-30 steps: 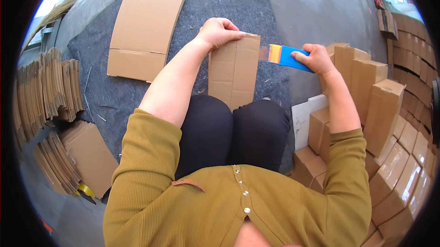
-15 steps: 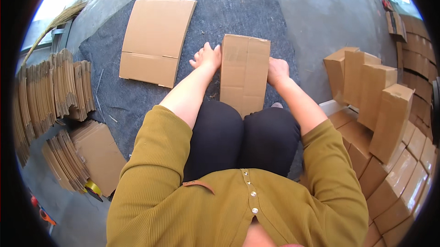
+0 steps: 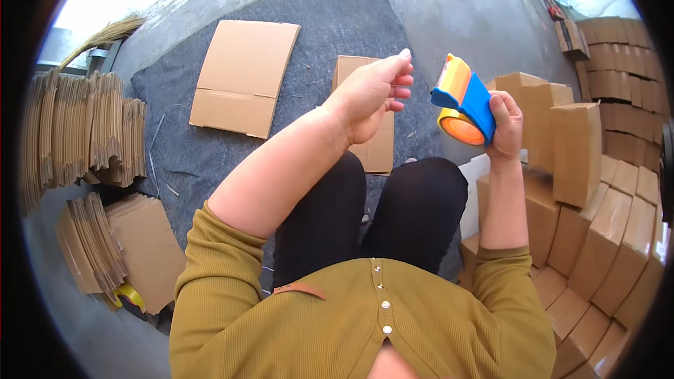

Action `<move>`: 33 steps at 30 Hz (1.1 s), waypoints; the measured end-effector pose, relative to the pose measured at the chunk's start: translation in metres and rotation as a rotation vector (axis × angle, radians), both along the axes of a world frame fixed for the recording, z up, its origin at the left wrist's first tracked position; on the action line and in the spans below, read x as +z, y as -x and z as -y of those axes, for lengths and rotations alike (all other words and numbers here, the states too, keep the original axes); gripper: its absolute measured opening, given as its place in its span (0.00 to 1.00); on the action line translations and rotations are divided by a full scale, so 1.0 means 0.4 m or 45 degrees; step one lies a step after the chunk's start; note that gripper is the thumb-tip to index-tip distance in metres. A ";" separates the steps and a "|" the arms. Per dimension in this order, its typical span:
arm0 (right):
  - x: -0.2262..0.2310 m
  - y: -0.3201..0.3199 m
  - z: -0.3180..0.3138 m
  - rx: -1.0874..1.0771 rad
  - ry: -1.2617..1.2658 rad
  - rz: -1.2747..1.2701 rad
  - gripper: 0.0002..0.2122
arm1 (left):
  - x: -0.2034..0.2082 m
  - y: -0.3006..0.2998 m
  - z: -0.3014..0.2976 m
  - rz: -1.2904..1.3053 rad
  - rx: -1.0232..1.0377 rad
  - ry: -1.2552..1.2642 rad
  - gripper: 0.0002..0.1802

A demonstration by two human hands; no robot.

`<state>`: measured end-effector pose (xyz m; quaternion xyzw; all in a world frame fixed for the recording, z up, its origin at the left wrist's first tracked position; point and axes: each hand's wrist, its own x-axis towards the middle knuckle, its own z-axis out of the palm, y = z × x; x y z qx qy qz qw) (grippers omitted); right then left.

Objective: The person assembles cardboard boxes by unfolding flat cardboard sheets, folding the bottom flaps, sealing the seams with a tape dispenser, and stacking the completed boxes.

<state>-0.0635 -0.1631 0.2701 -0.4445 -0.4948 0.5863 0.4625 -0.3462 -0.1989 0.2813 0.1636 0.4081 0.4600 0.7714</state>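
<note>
You are sitting over a rough, dark blue-grey fabric mat (image 3: 337,21) spread on a smooth grey concrete floor (image 3: 463,21), with small scraps scattered across it. Your right hand (image 3: 507,122) has its fingers wrapped around a blue-and-orange plastic tape dispenser (image 3: 480,101), raised to the right of the narrow brown cardboard box (image 3: 377,147), which sits on the mat before your knees. Your left hand (image 3: 375,91) is over that box and hides part of it, fingers loosely curled and holding nothing; whether it touches the cardboard, you cannot tell. Left of the box lies a flat, creased brown cardboard sheet (image 3: 246,70). Folded brown cardboard bundles (image 3: 70,126) line your left, near a pale straw broom (image 3: 116,31); closed brown cardboard boxes (image 3: 604,259) are stacked along your right.
</note>
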 end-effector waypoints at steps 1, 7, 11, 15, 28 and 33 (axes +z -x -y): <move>0.025 0.025 0.021 0.073 -0.069 -0.003 0.12 | 0.033 -0.001 0.039 0.076 -0.014 -0.009 0.20; 0.141 0.079 0.159 0.341 -0.215 -0.014 0.14 | 0.153 -0.003 0.271 0.164 0.016 -0.244 0.16; 0.160 0.087 0.222 0.434 -0.188 -0.068 0.14 | 0.178 0.002 0.406 0.104 0.096 -0.295 0.17; 0.211 0.108 0.266 0.511 -0.208 -0.020 0.14 | 0.189 0.004 0.494 0.492 0.308 -0.270 0.25; 0.066 0.120 0.271 0.905 -0.224 1.105 0.18 | -0.198 -0.087 0.500 -0.312 0.567 0.071 0.11; 0.035 0.034 0.228 0.861 -0.195 1.110 0.18 | -0.261 0.005 0.460 -0.308 0.638 0.169 0.07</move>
